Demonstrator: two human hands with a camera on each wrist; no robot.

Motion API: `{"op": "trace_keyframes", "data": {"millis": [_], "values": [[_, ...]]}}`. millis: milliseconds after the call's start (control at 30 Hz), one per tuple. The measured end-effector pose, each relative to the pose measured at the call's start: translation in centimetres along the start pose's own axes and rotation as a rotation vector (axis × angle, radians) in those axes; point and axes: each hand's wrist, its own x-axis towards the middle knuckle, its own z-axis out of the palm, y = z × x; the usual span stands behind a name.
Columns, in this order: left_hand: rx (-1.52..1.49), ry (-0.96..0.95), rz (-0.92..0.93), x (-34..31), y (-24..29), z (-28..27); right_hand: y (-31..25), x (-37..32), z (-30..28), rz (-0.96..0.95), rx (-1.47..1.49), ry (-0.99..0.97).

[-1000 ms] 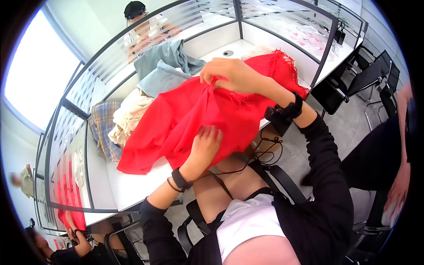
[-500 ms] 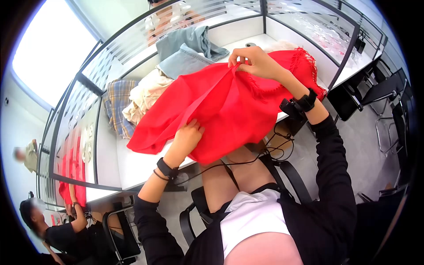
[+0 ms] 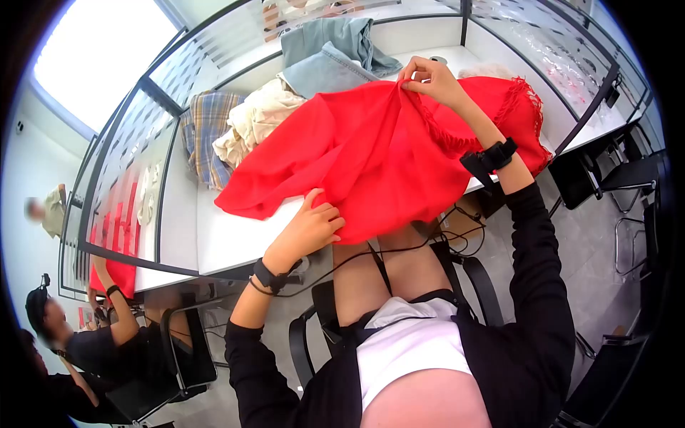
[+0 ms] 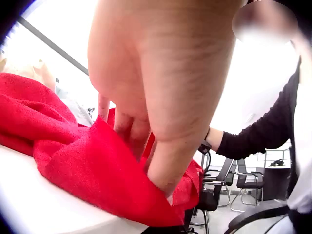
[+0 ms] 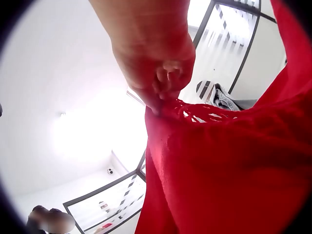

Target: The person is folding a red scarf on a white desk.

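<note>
A red fringed scarf [image 3: 371, 157] lies bunched across the desk and hangs over its front edge. My right hand [image 3: 437, 82] pinches a fold near the scarf's far edge and holds it raised into a peak. In the right wrist view, the scarf [image 5: 234, 165] drops from the right hand [image 5: 161, 73], with knotted fringe beside the fingertips. At the near edge, my left hand [image 3: 308, 227] grips the cloth. The left wrist view has the left hand's thumb and fingers [image 4: 168, 163] on either side of the scarf's edge [image 4: 102, 170].
Behind the scarf lie light-blue denim [image 3: 332, 68], cream cloth [image 3: 264, 118] and a plaid cloth [image 3: 210, 135]. Framed partitions [image 3: 132, 171] border the white desk [image 3: 221, 239]. A black cable [image 3: 321, 282] runs from the left wrist across the lap. Other people sit at the left.
My left hand has moved from on top of the scarf to its near edge and taken hold there. The right hand still pinches its fold, and the head view has shifted.
</note>
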Motion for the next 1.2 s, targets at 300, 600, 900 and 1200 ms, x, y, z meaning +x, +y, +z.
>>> {"op": "trace_keyframes", "data": {"millis": [300, 600, 900, 1200], "values": [[0.216, 0.114, 0.059, 0.7, 2.0, 2.5, 0.6, -0.4, -0.3, 0.061, -0.047, 0.031], [0.262, 0.283, 0.144, 0.8, 4.0, 4.4, 0.9, -0.2, -1.2, 0.019, -0.118, 0.035], [0.213, 0.366, 0.157, -1.0, 5.6, 4.1, 3.0, 1.3, -2.0, 0.032, -0.172, 0.070], [0.143, 0.344, -0.111, -2.6, 6.0, 6.4, 4.8, 2.1, -2.2, 0.007, -0.300, 0.149]]}}
